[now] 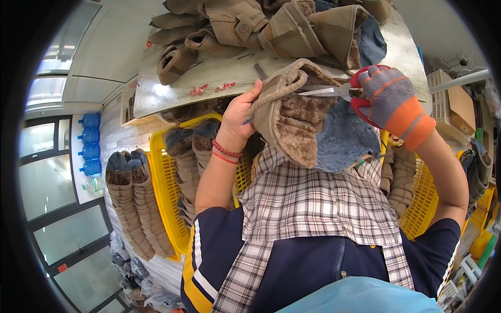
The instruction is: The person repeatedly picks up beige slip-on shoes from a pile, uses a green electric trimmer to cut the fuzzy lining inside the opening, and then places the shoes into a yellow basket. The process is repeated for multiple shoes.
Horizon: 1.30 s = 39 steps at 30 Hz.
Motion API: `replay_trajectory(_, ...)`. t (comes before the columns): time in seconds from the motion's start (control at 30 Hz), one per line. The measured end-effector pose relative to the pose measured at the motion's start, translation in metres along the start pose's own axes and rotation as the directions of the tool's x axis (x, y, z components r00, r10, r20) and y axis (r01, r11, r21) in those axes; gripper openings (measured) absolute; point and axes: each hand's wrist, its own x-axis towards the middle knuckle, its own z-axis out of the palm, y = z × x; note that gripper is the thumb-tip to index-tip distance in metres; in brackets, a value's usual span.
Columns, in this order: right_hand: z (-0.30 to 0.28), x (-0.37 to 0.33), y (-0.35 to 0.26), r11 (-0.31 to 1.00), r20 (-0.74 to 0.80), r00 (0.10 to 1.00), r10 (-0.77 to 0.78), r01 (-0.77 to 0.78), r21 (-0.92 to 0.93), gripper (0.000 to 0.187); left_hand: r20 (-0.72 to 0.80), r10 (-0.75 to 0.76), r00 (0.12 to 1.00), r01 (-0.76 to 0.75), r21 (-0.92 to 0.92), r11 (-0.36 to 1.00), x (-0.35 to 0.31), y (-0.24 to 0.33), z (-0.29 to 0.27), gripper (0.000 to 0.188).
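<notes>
My bare left hand (241, 112) grips the side of a tan shoe upper (272, 107), its thumb on the outer face and its fingers mostly hidden behind. Brown fleece lining (300, 121) fills the opening of the upper, and a blue-grey fabric part (345, 136) hangs from its right side. In a grey and orange glove, my right hand (392, 99) is closed round the red handles of a pair of scissors (334, 92). The scissor blades point left, partly apart, and lie over the fleece near the top edge of the upper.
Ahead, a worktable (151, 94) carries a pile of similar tan uppers (297, 31) and red scraps (211, 88). Yellow baskets (166, 172) with stacked uppers stand below on both sides. More stacked uppers (138, 208) and blue water bottles (90, 143) are at the left.
</notes>
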Motion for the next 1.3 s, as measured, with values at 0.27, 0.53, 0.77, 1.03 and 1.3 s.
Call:
replay_trajectory(0.27, -0.004, 0.013, -0.007, 0.996, 0.055, 0.998, -0.029, 0.033, -0.078, 0.029, 0.008, 0.005, 1.0, -0.005, 0.009, 1.0, -0.002, 0.003, 0.0, 0.027)
replay_trajectory(0.53, -0.015, -0.007, 0.014, 0.997, -0.208, 0.978, 0.022, -0.006, 0.077, 0.026, -0.086, 0.042, 0.995, -0.041, 0.011, 0.999, -0.023, 0.011, 0.011, 0.029)
replay_trajectory(0.77, 0.071, -0.085, 0.116, 0.651, 0.006, 0.659, 0.752, -0.744, 0.147, 0.046, 0.088, 0.82, 0.565, -0.768, 0.421, 0.483, -0.067, 0.079, -0.012, 0.036)
replay_trajectory(1.03, 0.136, -0.083, 0.178, 0.427, 0.137, 0.414, 0.9, -0.9, -0.083, 0.054, 0.727, 0.592, -0.348, -0.141, 0.584, -0.8, 0.033, 0.25, 0.017, 0.027)
replay_trajectory(1.3, 0.153, -0.072, 0.181, 0.479, -0.028, 0.478, 0.878, -0.875, 0.064, 0.05, 0.37, 0.894, 0.252, -0.016, 0.926, -0.378, 0.132, 0.287, -0.037, 0.048)
